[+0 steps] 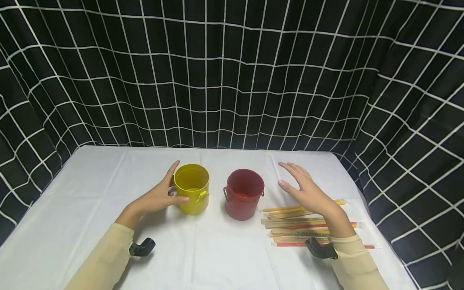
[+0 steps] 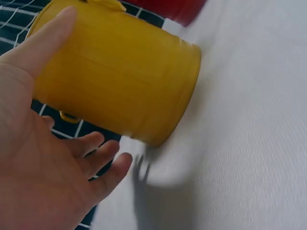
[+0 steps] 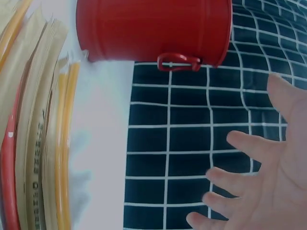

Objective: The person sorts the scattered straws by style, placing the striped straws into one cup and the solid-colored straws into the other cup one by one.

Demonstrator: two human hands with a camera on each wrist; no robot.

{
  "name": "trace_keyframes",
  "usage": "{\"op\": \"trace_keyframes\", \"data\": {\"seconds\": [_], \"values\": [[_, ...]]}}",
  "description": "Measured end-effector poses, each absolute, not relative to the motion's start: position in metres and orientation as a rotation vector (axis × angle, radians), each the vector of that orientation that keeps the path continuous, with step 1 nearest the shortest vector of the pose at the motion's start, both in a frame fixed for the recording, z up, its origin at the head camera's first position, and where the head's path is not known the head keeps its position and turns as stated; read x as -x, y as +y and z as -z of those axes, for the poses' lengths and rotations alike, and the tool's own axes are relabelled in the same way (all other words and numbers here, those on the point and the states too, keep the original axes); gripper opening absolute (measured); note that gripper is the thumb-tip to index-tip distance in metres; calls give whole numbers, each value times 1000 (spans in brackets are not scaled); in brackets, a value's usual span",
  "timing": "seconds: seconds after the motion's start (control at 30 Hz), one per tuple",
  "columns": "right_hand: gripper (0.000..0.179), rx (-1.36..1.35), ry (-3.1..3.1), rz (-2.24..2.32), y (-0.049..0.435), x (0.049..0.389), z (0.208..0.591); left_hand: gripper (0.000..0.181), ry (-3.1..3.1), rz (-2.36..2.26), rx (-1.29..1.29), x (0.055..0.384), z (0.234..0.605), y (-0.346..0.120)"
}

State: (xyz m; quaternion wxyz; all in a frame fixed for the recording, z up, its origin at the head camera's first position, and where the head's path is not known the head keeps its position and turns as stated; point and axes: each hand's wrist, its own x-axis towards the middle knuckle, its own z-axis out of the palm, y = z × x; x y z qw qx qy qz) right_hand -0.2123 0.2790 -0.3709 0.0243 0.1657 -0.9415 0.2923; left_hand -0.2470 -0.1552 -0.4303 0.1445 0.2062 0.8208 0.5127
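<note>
A yellow bucket (image 1: pixel 193 201) stands upright on the white cloth. My left hand (image 1: pixel 157 197) is spread at its left side, thumb lying across the near wall. In the left wrist view, the other visible fingers (image 2: pixel 112 175) are held off the yellow wall; whether the thumb presses it I cannot tell. Right of it stands a dark red bucket (image 1: pixel 242 206) with small side loops. Over paper-wrapped and coloured sticks or straws (image 1: pixel 290 223) hovers my right hand (image 1: pixel 308 191), fingers apart and holding nothing. The right wrist view shows the red bucket's wall (image 3: pixel 153 31) beyond that hand.
The white cloth (image 1: pixel 217 257) covers the table. Black curtains (image 1: pixel 224 80) with a white grid hang behind it and at both sides. A dark wrist device (image 1: pixel 142 247) sits by the left cuff, another (image 1: pixel 322 249) by the right.
</note>
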Motion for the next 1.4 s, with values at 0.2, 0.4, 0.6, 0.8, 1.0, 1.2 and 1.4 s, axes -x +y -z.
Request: {"op": "trace_keyframes", "data": {"seconds": [0.2,0.4,0.6,0.8,1.0,1.2,1.4], "values": [[58,-535,-2955,-928,283,221,373,109,2246,-1584,-603,250,438,-163],[41,-448,-2975,-889,312,218,381,97,2137,-1636,-607,257,444,-147],[31,-464,-3002,-940,326,229,395,94,2120,-1549,-591,255,448,-155],[27,-348,-3130,-1057,331,237,414,97,2081,-1469,-529,254,450,-168],[21,-324,-3179,-1134,333,236,421,103,2067,-1443,-502,256,450,-173],[14,-250,-3230,-919,334,237,418,101,2051,-1486,-524,255,448,-170],[7,-107,-3247,-771,334,228,427,103,2064,-1484,-530,251,454,-162]]}}
